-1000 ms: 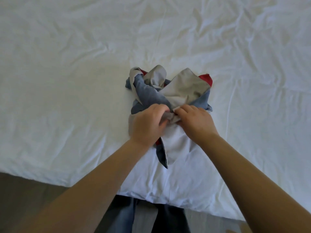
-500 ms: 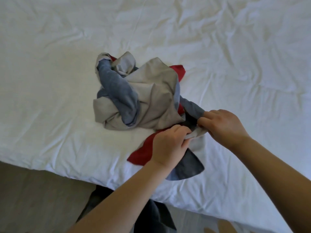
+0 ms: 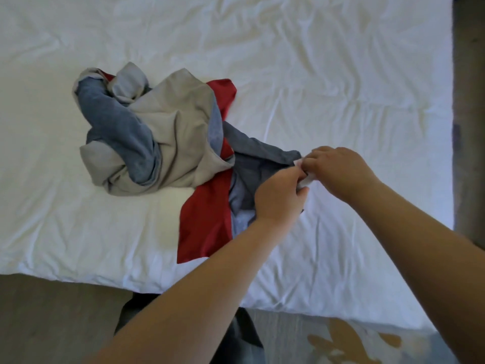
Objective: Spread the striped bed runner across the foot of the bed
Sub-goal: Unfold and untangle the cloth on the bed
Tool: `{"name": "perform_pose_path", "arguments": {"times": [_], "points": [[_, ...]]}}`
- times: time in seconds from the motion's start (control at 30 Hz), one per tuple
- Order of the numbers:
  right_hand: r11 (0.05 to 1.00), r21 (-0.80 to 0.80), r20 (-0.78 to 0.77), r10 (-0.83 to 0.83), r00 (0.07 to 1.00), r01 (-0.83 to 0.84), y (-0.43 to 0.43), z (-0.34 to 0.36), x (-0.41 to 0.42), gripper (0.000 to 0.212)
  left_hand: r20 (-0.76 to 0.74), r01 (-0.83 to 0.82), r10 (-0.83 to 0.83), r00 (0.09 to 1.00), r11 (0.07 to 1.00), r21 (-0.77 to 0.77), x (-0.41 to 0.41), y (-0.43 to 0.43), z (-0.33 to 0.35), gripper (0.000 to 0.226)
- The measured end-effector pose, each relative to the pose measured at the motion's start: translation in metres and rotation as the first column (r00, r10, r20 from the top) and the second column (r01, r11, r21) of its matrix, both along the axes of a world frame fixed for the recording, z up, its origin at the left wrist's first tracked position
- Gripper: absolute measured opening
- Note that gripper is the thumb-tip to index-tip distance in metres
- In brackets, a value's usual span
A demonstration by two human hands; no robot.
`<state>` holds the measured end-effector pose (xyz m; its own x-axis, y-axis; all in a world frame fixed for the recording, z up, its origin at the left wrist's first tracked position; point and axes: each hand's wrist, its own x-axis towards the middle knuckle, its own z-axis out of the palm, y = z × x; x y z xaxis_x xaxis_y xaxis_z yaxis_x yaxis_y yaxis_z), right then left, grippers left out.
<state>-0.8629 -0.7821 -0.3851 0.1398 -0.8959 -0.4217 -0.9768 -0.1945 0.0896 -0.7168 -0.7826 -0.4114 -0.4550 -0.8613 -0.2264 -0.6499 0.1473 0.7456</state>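
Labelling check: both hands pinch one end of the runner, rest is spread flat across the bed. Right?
No. Head view: left hand and right hand do pinch one end, but the rest of the runner lies bunched in a heap on the bed, not spread flat.

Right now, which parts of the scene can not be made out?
Head view only.
Stripe order and full length of the bed runner: it is bunched, and folds cover each other.
The part pinched by the left hand and right hand: fingers hide it.
Far end of the bed: cut off by the top edge.
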Motion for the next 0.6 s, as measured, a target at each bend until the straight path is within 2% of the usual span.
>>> {"name": "perform_pose_path", "arguments": {"times": [0.07, 0.17, 0.27, 0.37, 0.47, 0.53, 0.6], "points": [[1.000, -0.018, -0.014, -0.020, 1.000, 0.020, -0.001, 0.006, -0.001, 0.031, 0.038, 0.065, -0.063, 0.997, 0.995, -0.074, 0.004, -0.007, 0.008, 0.006], [0.995, -0.060, 0.031, -0.072, 0.997, 0.074, -0.007, 0.012, 0.000, 0.042, 0.078, 0.148, -0.133, 0.988, 0.962, -0.229, 0.022, -0.022, 0.026, 0.016], [0.972, -0.101, 0.094, -0.205, 0.974, 0.214, -0.020, 0.020, 0.013, 0.031, 0.115, 0.200, -0.167, 0.979, 0.890, -0.410, 0.050, -0.050, 0.042, 0.016], [0.931, -0.113, 0.239, -0.313, 0.919, 0.347, -0.031, 0.025, 0.041, 0.023, 0.223, 0.338, -0.263, 0.939, 0.831, -0.442, 0.085, -0.093, 0.051, 0.031], [0.902, -0.045, 0.425, -0.371, 0.826, 0.429, -0.039, 0.025, 0.078, 0.026, 0.433, 0.637, -0.476, 0.766, 0.655, -0.406, 0.113, -0.140, 0.049, 0.033], [0.904, 0.038, 0.474, -0.392, 0.789, 0.426, -0.043, 0.020, 0.106, 0.041, 0.559, 0.771, -0.545, 0.625, 0.544, -0.331, 0.126, -0.162, 0.044, 0.035], [0.888, 0.093, 0.492, -0.434, 0.755, 0.450, -0.050, 0.013, 0.134, 0.062, 0.626, 0.844, -0.575, 0.527, 0.443, -0.303, 0.136, -0.176, 0.037, 0.028]]}}
